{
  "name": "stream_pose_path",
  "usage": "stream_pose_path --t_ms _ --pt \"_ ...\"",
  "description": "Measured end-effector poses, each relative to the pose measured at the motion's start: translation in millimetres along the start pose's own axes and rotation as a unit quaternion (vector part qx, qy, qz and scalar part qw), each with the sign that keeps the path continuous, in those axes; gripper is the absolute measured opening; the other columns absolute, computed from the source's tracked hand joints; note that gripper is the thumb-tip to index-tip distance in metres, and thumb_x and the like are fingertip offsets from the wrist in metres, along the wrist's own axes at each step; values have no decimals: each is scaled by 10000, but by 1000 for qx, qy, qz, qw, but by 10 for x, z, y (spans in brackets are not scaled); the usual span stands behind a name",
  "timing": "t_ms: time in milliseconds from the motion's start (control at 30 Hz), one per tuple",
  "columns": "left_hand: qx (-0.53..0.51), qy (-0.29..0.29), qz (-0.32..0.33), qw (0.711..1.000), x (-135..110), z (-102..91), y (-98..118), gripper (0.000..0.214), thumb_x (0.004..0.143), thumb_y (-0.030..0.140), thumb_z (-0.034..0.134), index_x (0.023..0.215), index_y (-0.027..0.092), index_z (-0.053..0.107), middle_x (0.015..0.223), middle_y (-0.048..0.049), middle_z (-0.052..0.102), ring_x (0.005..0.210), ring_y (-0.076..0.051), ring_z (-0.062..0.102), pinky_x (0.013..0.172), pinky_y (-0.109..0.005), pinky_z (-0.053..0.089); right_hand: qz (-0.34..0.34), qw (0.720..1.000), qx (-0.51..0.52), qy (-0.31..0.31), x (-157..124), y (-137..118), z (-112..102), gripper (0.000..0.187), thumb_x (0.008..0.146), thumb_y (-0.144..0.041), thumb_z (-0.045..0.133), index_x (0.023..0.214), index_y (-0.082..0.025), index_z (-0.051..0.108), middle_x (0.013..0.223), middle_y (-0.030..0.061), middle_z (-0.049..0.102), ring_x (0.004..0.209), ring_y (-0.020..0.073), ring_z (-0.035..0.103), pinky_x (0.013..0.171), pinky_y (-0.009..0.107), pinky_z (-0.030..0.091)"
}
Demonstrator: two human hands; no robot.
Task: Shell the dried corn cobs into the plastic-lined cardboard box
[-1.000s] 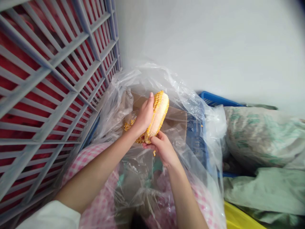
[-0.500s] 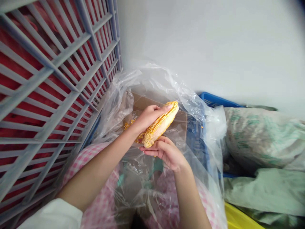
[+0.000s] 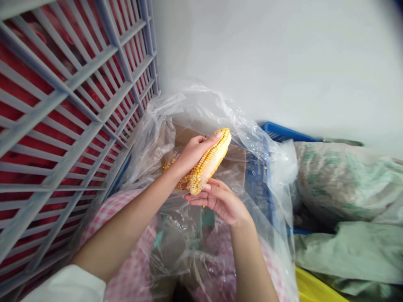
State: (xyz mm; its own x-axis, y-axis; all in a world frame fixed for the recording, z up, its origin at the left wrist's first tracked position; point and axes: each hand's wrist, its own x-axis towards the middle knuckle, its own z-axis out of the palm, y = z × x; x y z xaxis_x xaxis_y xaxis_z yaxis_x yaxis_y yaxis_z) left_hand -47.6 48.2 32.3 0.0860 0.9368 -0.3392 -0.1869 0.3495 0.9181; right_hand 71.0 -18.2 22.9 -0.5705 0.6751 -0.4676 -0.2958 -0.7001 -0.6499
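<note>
An ear of corn (image 3: 211,164) is held aslant over a clear plastic sheet (image 3: 204,98). Yellow kernels cover its left side, while a pale strip of bare cob runs along its right side. My left hand (image 3: 192,154) grips the ear from the left, its thumb laid along the kernels near the upper end; its other fingers are hidden behind the ear. Under the lower end, my right hand (image 3: 224,202) supports the ear with its fingers, and its thumb touches the bare cob. Loose corn kernels (image 3: 182,183) lie on the sheet beyond my left wrist.
A tall grey slatted crate (image 3: 102,117) with red contents rises on the left. The sheet drapes over brown cardboard (image 3: 185,133) and a blue plastic basket (image 3: 261,184). At right lie a stuffed white sack (image 3: 343,180), greenish cloth (image 3: 352,251) and something yellow (image 3: 315,287). A white wall stands behind.
The ear has shifted slightly up and left, turning a little more upright. My right thumb has come onto the cob's lower end. My left hand keeps its grip.
</note>
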Motion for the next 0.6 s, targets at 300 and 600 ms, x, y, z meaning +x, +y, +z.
stream_pose_path --t_ms 300,600 --pt "20 -7 0 1000 1 9 -2 436 624 583 600 673 171 465 555 38 472 477 -74 458 435 -199 353 7 1000 -1 23 56 37 -11 175 610 -151 600 768 -124 670 726 45 699 697 160 668 685 253 525" --pt "-47 -17 -1 999 37 2 -33 428 672 577 561 787 165 557 596 14 514 469 -77 466 416 -207 355 -14 1000 21 2 19 18 -25 221 678 -299 623 828 -138 651 793 71 694 751 202 664 704 319 516"
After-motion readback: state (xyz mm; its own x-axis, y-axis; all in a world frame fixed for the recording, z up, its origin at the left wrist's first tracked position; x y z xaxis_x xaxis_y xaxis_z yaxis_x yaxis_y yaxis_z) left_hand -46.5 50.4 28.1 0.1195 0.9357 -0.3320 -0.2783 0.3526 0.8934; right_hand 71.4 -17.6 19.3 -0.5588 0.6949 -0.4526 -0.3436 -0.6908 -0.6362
